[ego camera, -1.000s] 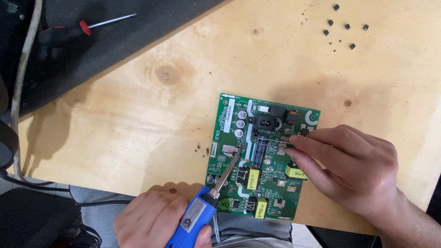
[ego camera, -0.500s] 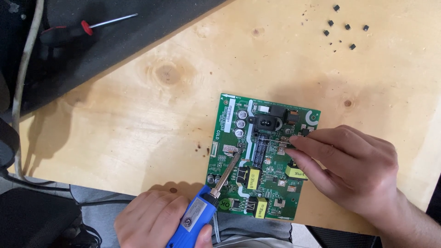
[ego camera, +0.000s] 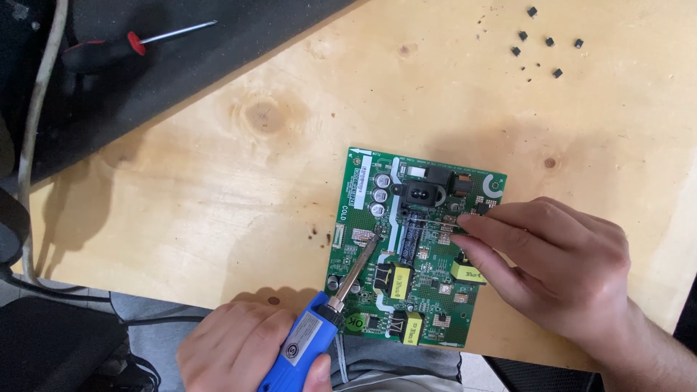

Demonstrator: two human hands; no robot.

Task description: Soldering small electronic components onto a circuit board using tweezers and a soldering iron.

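A green circuit board [ego camera: 425,290] lies flat near the front edge of a light wooden table [ego camera: 218,196]. My left hand [ego camera: 239,352] grips a blue-handled soldering iron [ego camera: 305,345]; its metal tip rests on the board's left part, near the round capacitors. My right hand [ego camera: 559,272] rests on the board's right side, thumb and fingers pinched around something small near the black socket; what it pinches is too small to make out.
Several small black parts [ego camera: 541,40] lie scattered at the table's far right. A red-and-black screwdriver [ego camera: 131,43] rests on a dark mat [ego camera: 181,58] at the far left. A pale cable [ego camera: 36,138] runs down the left edge.
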